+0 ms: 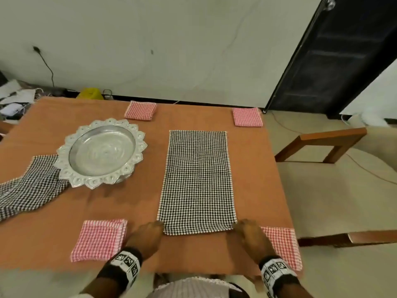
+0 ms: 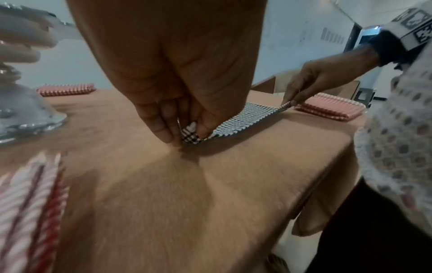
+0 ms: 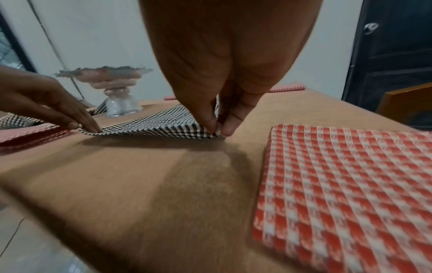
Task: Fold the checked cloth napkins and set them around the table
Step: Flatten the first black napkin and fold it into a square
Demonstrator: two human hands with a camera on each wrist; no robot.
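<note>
A black-and-white checked napkin (image 1: 197,179) lies flat as a long rectangle on the orange tablecloth, right of centre. My left hand (image 1: 148,233) pinches its near left corner (image 2: 190,134), lifted slightly off the cloth. My right hand (image 1: 249,234) pinches the near right corner (image 3: 211,132) the same way. Red checked napkins lie folded at the far middle (image 1: 140,110), far right (image 1: 247,117), near left (image 1: 98,239) and near right (image 1: 283,246). Another black checked napkin (image 1: 28,190) lies crumpled at the left, partly under the silver dish.
A silver footed dish (image 1: 102,152) with a scalloped rim stands left of the flat napkin. The table's near edge (image 1: 193,269) runs just in front of my wrists. A wooden chair (image 1: 326,143) stands to the right, a dark door (image 1: 335,57) behind it.
</note>
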